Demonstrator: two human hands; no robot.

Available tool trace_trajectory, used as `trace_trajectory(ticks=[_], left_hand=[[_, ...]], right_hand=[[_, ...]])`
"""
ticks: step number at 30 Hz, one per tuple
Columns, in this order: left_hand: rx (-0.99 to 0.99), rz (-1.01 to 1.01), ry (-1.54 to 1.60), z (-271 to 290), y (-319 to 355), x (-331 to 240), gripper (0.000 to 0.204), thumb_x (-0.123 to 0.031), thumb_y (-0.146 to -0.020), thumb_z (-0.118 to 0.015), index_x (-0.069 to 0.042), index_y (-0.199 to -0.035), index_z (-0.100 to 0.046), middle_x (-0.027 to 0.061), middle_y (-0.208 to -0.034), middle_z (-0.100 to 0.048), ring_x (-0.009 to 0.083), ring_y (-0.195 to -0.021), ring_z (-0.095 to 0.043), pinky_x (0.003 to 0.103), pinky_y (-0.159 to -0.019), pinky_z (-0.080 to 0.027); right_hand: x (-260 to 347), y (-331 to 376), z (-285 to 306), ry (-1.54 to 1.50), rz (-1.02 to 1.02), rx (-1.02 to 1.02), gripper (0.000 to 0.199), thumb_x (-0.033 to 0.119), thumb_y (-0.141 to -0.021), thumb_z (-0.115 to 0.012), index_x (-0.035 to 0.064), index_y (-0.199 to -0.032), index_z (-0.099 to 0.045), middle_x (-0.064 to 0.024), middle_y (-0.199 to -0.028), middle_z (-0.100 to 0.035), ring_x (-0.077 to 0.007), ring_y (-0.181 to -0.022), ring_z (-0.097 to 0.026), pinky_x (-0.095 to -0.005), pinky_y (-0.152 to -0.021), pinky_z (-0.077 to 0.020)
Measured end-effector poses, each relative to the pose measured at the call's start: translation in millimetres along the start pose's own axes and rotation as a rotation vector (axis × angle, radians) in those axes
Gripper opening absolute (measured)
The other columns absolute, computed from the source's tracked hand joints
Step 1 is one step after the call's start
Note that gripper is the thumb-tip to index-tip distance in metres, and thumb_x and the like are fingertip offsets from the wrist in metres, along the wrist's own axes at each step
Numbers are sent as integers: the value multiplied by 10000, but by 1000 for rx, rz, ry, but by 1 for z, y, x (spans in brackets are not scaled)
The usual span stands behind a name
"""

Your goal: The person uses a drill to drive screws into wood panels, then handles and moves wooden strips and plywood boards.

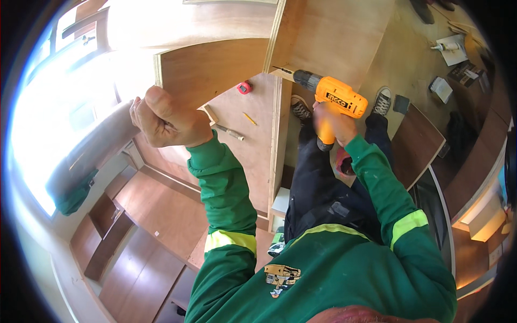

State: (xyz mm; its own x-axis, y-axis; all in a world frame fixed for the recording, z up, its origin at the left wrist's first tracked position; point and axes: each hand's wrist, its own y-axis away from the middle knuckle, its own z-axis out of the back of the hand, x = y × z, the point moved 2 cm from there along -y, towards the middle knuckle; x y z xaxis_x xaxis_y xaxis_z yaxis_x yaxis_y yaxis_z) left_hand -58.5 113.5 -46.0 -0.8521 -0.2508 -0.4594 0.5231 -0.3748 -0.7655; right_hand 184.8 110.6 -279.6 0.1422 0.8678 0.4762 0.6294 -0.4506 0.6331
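My right hand [336,123] is wrapped round the handle of a yellow-orange cordless drill [340,97]. The drill's black chuck points left, and its thin bit [281,69] is at the edge of an upright plywood board [277,40]; whether the tip touches the wood I cannot tell. Further left, my left hand [171,118] is closed in a fist, thumb uppermost, beside the near end of a plywood panel [212,70] that meets the upright board. The curled fingers hide whatever they may hold.
Below the panel, a red tape measure [244,88], a yellow pencil [250,118] and a chisel-like tool [230,132] lie on a wooden surface. Brown cabinets [142,269] stand lower left, near a bright window. A loose board [417,140], a notepad [441,89] and a sealant tube [446,47] lie right.
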Motion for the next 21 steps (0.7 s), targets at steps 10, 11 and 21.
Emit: trace_trajectory(ticks=[10, 11, 21], left_hand=[[57, 50, -20, 0, 3, -7, 375, -222, -963, -569, -2, -661, -537, 54, -676, -519, 179, -699, -458, 334, -686, -378], [54, 56, -4, 1, 2, -8, 364, -214, -959, -573, 6, -671, -545, 54, -685, -522, 174, -710, -465, 328, -686, -384], [-209, -230, -66, 2, -1, 8, 315, -160, -926, -474, 50, -753, -633, 110, -781, -621, 193, -711, -598, 319, -662, -507]], right_hand=[[21, -8, 15, 348, -4, 20, 184, 179, -925, -677, 55, -1057, -644, 16, -867, -637, -68, -636, -583, -250, -591, -499], [24, -8, 14, 347, 3, 27, 178, 167, -925, -674, 52, -1058, -643, 15, -867, -636, -70, -636, -583, -250, -591, -500], [20, -5, 10, 322, -63, 70, 72, 85, -933, -613, 47, -991, -595, 1, -807, -588, -85, -652, -580, -256, -614, -492]])
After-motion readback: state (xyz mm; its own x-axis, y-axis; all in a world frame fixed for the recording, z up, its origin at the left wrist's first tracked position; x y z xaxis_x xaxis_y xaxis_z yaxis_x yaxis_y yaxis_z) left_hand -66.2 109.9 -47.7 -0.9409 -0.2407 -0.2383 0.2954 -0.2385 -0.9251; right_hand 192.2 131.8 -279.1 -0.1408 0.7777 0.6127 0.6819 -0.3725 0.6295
